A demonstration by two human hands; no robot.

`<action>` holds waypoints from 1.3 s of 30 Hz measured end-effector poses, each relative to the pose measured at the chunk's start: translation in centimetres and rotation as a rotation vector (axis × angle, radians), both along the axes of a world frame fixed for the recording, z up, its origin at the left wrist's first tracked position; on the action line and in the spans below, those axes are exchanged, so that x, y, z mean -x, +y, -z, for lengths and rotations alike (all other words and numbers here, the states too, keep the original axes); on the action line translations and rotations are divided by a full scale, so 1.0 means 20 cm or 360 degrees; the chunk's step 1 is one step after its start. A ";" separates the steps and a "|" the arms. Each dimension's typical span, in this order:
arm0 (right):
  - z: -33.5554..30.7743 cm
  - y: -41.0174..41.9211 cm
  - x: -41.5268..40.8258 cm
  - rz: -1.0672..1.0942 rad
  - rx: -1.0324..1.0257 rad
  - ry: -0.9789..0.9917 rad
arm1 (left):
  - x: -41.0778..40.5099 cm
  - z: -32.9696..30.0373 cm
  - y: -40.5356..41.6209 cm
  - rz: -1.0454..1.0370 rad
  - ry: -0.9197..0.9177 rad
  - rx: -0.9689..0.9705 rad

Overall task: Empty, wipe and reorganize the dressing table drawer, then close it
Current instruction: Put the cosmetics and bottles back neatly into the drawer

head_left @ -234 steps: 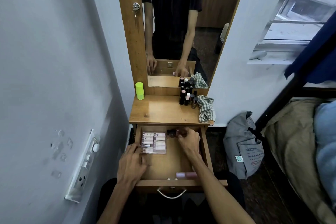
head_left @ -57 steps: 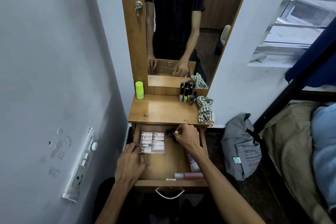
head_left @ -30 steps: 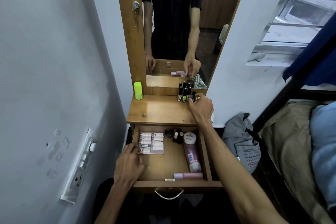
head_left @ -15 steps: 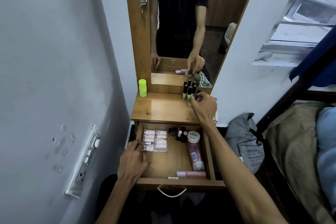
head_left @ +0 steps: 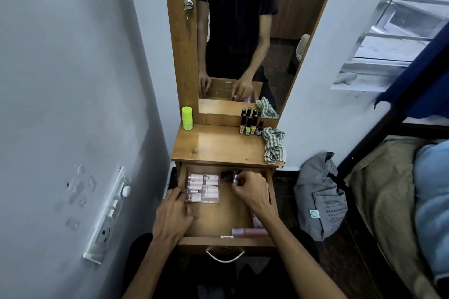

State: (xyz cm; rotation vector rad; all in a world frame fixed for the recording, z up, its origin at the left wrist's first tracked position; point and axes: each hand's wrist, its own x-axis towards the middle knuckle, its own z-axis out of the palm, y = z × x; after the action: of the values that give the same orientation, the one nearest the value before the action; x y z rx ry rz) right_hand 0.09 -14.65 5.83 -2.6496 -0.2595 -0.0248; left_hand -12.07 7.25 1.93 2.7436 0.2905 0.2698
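Grey wall (head_left: 73,80), window (head_left: 393,31), bed (head_left: 401,189) right.

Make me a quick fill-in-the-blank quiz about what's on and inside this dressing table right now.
1. The drawer is ____.
2. The checked cloth lies on the tabletop's ____ edge.
3. The neon green container stands at the tabletop's back ____ corner.
4. The right hand pinches a small bottle inside the ____.

Answers: open; right; left; drawer
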 end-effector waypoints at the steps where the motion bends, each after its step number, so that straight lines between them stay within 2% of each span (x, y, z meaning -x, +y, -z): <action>1: 0.02 0.00 0.00 -0.0019 0.0045 -0.0014 | 0.00 0.00 0.00 0.0000 -0.0001 0.0007; 12: 0.09 0.03 0.01 -0.0157 0.0217 -0.0120 | 0.00 0.01 0.00 0.0001 0.0018 0.0011; 22: 0.10 -0.01 0.00 -0.0143 0.0138 -0.0163 | 0.01 0.01 0.01 0.0013 -0.0011 0.0039; 31: -0.25 0.03 -0.28 0.0134 -0.0411 -0.0470 | 0.01 0.00 0.00 0.0049 -0.0059 0.0020; 35: -0.42 0.10 -0.50 0.0179 -0.0386 -0.0507 | 0.01 -0.01 0.00 0.0044 -0.0058 0.0050; 39: -0.50 0.18 -0.67 0.0234 -0.0186 -0.0425 | 0.01 -0.02 -0.01 0.0023 -0.0060 0.0065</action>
State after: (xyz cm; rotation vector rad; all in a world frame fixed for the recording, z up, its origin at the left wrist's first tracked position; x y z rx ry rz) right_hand 13.41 -11.08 15.73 -2.5395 -0.1439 -0.4308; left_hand -12.19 7.04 2.23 2.6963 0.2631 0.3081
